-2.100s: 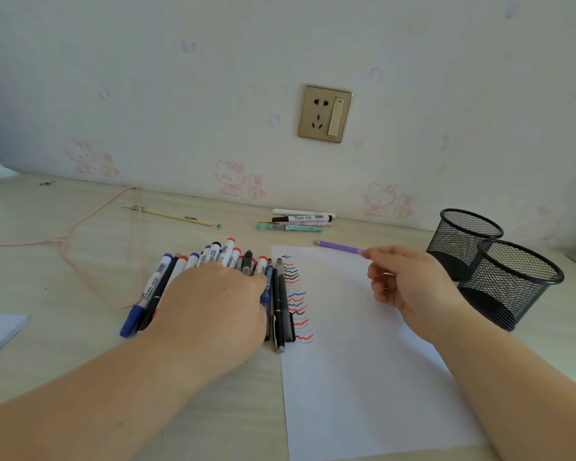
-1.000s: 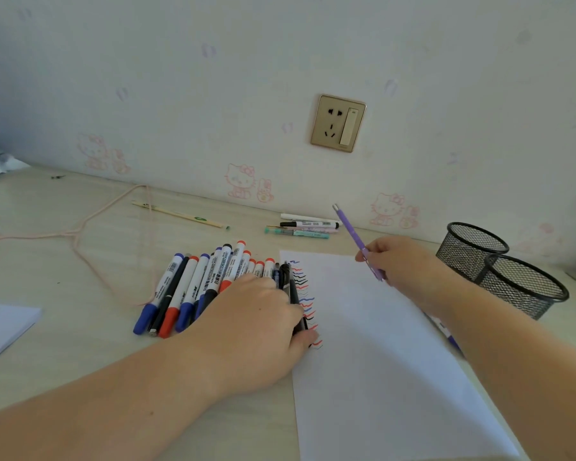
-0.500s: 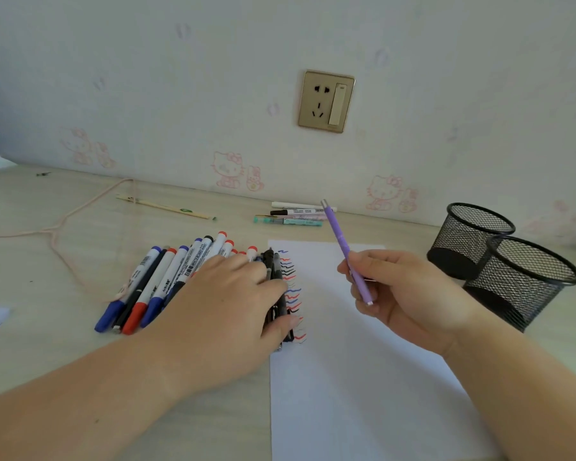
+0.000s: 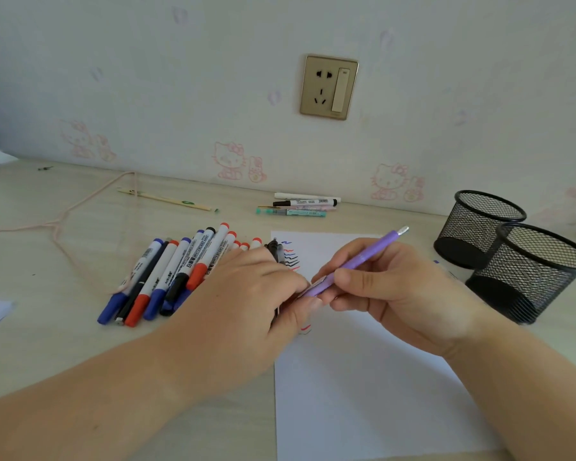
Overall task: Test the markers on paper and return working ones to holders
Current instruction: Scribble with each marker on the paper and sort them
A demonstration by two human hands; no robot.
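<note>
Right hand [image 4: 393, 291] grips slim purple pen [image 4: 359, 261] over white paper [image 4: 373, 387], metal tip up-right. Left hand [image 4: 246, 301] pinches its lower end. Smooth plastic markers [image 4: 177, 271] fan on pale surface [image 4: 47, 261]. Two black mesh holders [image 4: 526, 261] at right.

Purple pen [image 4: 359, 261] tip hidden between fingers [image 4: 290, 281]; marker labels unreadable.

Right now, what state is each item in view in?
Purple pen: gripped by right hand, cap end pinched by left hand.
Whiteboard markers: capped, lying beside the paper.
Paper: flat, squiggles along its left edge.
Mesh holders: upright, no markers visible inside.
Wall pens: lying flat.
</note>
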